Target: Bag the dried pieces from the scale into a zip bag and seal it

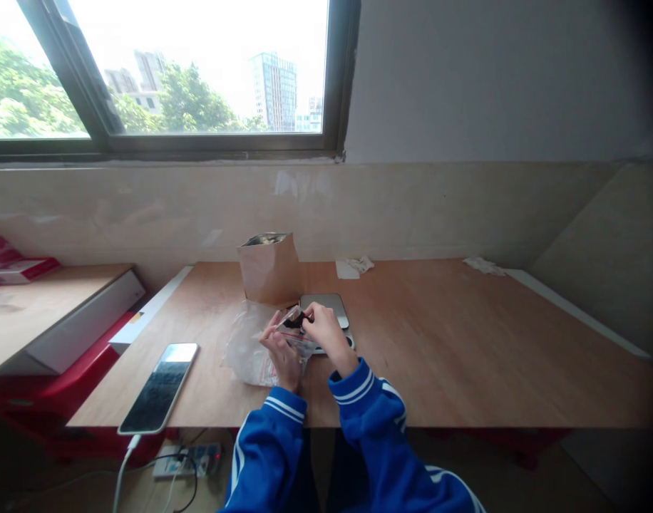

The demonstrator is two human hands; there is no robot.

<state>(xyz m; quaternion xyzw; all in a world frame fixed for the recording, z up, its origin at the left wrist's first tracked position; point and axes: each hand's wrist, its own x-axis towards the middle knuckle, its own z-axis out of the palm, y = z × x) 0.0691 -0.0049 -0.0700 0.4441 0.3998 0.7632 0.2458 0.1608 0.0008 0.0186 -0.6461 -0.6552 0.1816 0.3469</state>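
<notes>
My left hand (pixel 281 354) holds a small clear zip bag (pixel 293 329) with a red seal strip, fingers closed on it. My right hand (pixel 325 329) pinches a small dark object (pixel 296 322) at the mouth of that bag. Both hands hover just above the wooden table (pixel 444 342), in front of a small grey kitchen scale (pixel 326 308). A stack of more clear zip bags (pixel 245 343) lies under and left of my left hand. A brown paper bag (pixel 269 268) stands open behind the hands, with pale pieces inside. Blue sleeves with white stripes cover both my arms.
A phone (pixel 160 387) lies screen-up near the table's front left corner, with a white cable hanging down. A power strip (pixel 190 461) sits on the floor below. Crumpled white paper (pixel 360 264) lies at the back edge. A lower table (pixel 38 310) with red boxes (pixel 8 262) stands at the left.
</notes>
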